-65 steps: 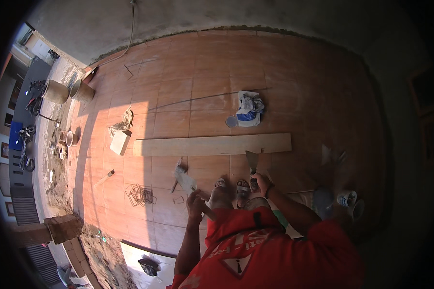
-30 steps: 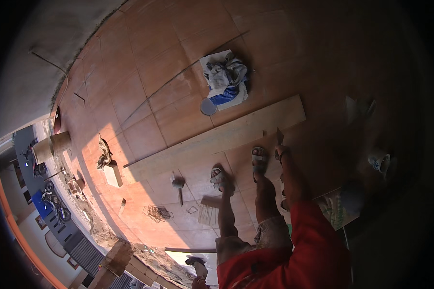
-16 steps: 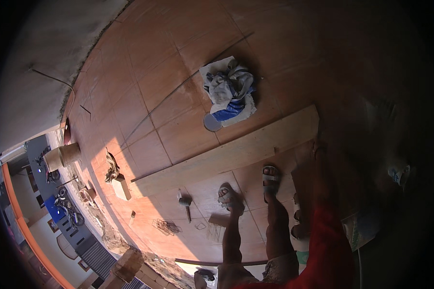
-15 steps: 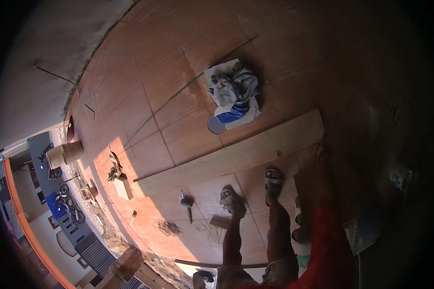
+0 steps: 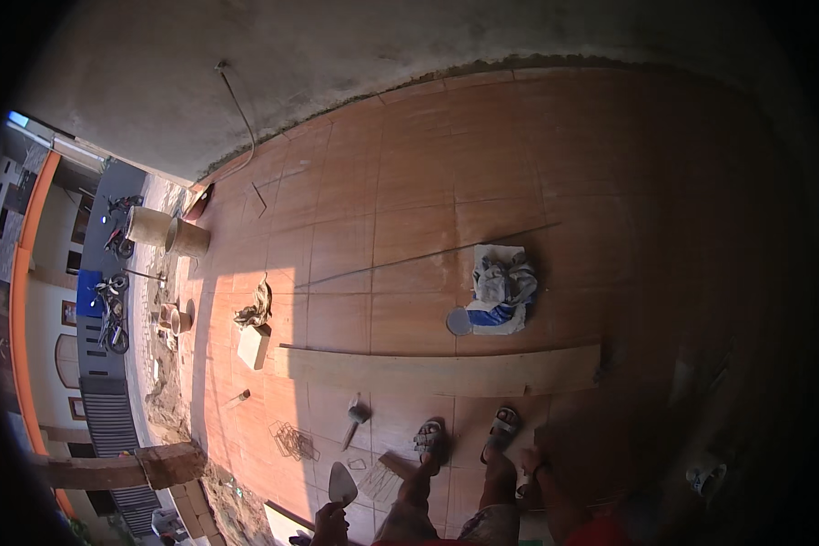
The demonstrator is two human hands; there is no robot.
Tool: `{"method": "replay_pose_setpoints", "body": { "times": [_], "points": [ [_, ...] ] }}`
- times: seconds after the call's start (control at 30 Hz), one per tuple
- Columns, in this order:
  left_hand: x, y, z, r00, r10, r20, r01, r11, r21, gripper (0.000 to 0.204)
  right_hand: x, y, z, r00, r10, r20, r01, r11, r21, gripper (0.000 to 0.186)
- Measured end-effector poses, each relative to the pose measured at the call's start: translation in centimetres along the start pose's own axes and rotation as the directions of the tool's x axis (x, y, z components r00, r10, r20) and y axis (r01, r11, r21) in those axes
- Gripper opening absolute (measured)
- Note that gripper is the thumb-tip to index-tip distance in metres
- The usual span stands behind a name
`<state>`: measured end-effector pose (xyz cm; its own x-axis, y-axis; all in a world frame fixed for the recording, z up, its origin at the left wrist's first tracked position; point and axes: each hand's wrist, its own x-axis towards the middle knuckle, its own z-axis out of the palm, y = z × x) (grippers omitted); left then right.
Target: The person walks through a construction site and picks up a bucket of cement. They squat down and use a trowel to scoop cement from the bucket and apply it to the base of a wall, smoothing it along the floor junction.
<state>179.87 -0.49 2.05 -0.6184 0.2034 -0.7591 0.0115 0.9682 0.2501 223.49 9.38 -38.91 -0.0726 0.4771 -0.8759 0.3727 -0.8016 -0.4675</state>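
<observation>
My left hand (image 5: 330, 525), at the lower edge, is closed around the handle of a pointed trowel (image 5: 342, 485), its blade upward. On the right, my right hand (image 5: 533, 458) hangs beside my leg below a dark wristband; shade hides how its fingers are set. A long wooden plank (image 5: 437, 371) lies across the tiled floor in front of my sandalled feet. Between the plank and my left hand lies a tool with a dark head and short handle (image 5: 357, 415). A broad brush with pale bristles (image 5: 382, 480) is near my left foot.
Beyond the plank, crumpled grey and blue cloths (image 5: 502, 282) lie on a white sheet beside a round grey disc (image 5: 459, 321). A pale block (image 5: 253, 347), bent wire (image 5: 293, 440) and a thin rod (image 5: 428, 257) rest on the floor. Buckets (image 5: 187, 237) stand far left; a wall (image 5: 382, 45) bounds the back.
My right hand has come back from the plank's right end to beside my leg. My left hand with the trowel has come into view. The view has turned and shifted.
</observation>
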Motion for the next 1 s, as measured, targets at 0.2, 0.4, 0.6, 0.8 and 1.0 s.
{"method": "replay_pose_setpoints", "body": {
  "times": [0.2,0.4,0.6,0.8,1.0],
  "points": [
    [-2.7,9.1,1.7,0.934,0.336,0.126,-0.267,0.885,-0.382,0.035,-19.1,-22.5,3.4,0.805,-0.067,0.589,0.13,0.989,-0.065,0.025],
    [-5.0,14.1,0.7,0.877,0.464,0.123,-0.209,0.6,-0.772,0.015,-28.8,-36.1,11.9,0.523,0.037,0.851,0.043,0.997,-0.07,0.031],
    [-2.6,16.7,-5.3,0.768,0.635,-0.08,-0.515,0.539,-0.666,0.024,-29.9,-45.8,21.7,0.5,-0.231,0.835,0.515,0.854,-0.073,0.023],
    [9.9,5.2,-11.9,0.895,0.422,-0.148,-0.413,0.654,-0.634,0.048,-22.8,-52.5,25.3,0.845,-0.213,0.491,0.357,0.908,-0.22,0.011],
    [18.1,-6.3,-17.7,0.951,-0.062,-0.304,-0.145,0.78,-0.609,0.042,-11.2,-54.8,12.1,0.971,-0.22,0.091,0.238,0.906,-0.351,0.016]
  ]
}}
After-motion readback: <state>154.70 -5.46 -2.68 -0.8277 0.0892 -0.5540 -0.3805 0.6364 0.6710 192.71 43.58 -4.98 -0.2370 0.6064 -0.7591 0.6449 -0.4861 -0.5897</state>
